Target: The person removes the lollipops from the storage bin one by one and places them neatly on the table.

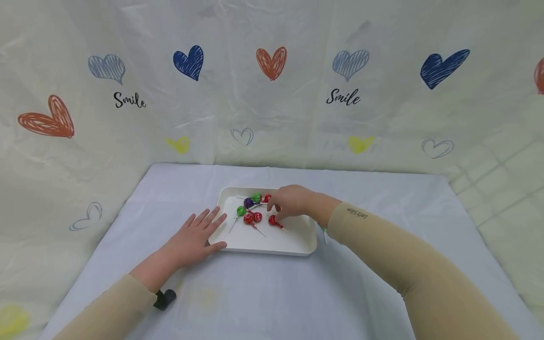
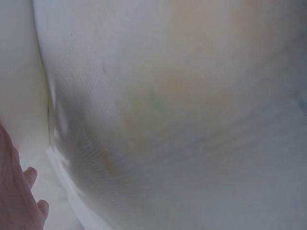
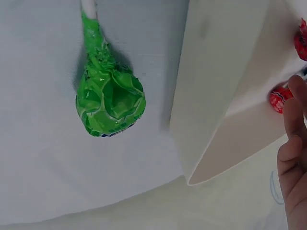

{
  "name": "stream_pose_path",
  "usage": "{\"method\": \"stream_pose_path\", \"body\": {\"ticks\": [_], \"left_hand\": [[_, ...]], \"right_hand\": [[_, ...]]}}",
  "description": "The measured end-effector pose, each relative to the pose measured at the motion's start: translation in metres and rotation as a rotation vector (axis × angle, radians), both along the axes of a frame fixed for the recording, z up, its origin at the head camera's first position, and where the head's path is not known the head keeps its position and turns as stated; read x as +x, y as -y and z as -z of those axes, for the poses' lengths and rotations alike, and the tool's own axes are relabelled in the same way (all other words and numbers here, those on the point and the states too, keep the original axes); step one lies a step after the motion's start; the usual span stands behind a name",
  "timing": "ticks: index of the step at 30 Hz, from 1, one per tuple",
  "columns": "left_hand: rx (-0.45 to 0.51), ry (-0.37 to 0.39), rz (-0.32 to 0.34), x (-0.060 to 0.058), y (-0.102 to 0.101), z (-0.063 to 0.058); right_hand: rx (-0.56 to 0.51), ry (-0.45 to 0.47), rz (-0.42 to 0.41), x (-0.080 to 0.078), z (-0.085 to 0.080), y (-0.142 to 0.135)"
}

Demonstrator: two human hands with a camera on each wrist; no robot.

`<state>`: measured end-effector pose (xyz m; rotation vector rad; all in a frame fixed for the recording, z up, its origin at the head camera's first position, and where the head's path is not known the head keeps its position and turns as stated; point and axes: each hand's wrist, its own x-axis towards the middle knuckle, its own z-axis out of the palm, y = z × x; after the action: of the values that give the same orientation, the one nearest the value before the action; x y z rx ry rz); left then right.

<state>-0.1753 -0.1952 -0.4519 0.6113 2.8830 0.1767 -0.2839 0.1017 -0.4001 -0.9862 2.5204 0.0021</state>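
Several wrapped lollipops lie in a white tray (image 1: 293, 241), among them a purple lollipop (image 1: 248, 203), a green lollipop (image 1: 241, 211) and a red lollipop (image 1: 248, 219). My left hand (image 1: 193, 241) rests with spread fingers against the tray's left rim. Over the tray's right half reaches my right hand (image 1: 291, 200), its fingers bent and apart, close to another red lollipop (image 1: 272, 220). In the right wrist view its fingertips overlap a red lollipop (image 3: 278, 99); no grip on it shows. Only part of the left hand (image 2: 19, 191) appears in the left wrist view.
On the table right of the tray lies a green lollipop (image 3: 110, 100), mostly hidden by the right forearm in the head view. A black device (image 1: 165, 299) sits at the left wrist. White cloth (image 1: 272, 293) covers the table, and a heart-printed sheet (image 1: 297, 118) hangs behind.
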Motion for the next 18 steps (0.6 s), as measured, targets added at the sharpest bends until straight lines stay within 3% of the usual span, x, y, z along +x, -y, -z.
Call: {"method": "stream_pose_path", "body": {"ticks": [8, 18], "left_hand": [[0.023, 0.006, -0.005, -0.0002, 0.0008, 0.0006], [0.028, 0.002, -0.009, 0.0, 0.0, 0.0024]], "right_hand": [[-0.07, 0.068, 0.043, 0.0021, -0.0041, -0.0003], [-0.02, 0.103, 0.079, 0.0067, 0.0028, 0.0007]]}}
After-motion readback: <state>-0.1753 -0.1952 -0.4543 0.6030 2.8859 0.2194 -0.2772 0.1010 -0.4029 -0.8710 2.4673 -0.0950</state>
